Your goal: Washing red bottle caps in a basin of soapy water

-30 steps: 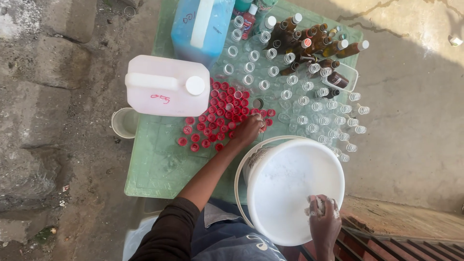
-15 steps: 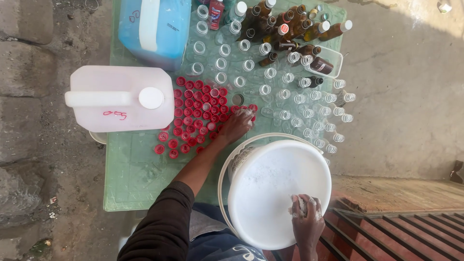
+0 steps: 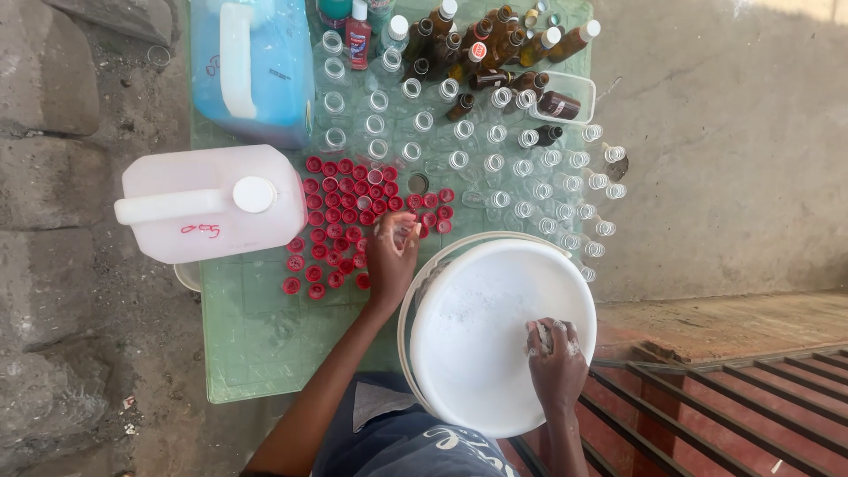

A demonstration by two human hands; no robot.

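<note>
At the far left a white jug [image 3: 208, 201] lies on its side, its base jutting over the left edge of the green surface [image 3: 256, 344]. Behind it a blue jug [image 3: 252, 66] stands at the back edge. Just right of the white jug, red caps [image 3: 340, 199] lie packed together; the strip of surface in front of them, toward the person, is bare. The left hand [image 3: 391, 256] rests at the right fringe of the caps, fingers curled on a small clear piece; what it is cannot be told. Clear bottles [image 3: 495, 163] stand in rows across to the right edge, brown bottles [image 3: 481, 49] behind them. The white bucket [image 3: 495, 331] sits at the front edge, touching the surface. The right hand [image 3: 555, 358] is inside it, closed around a small clear bottle [image 3: 543, 336].
</note>
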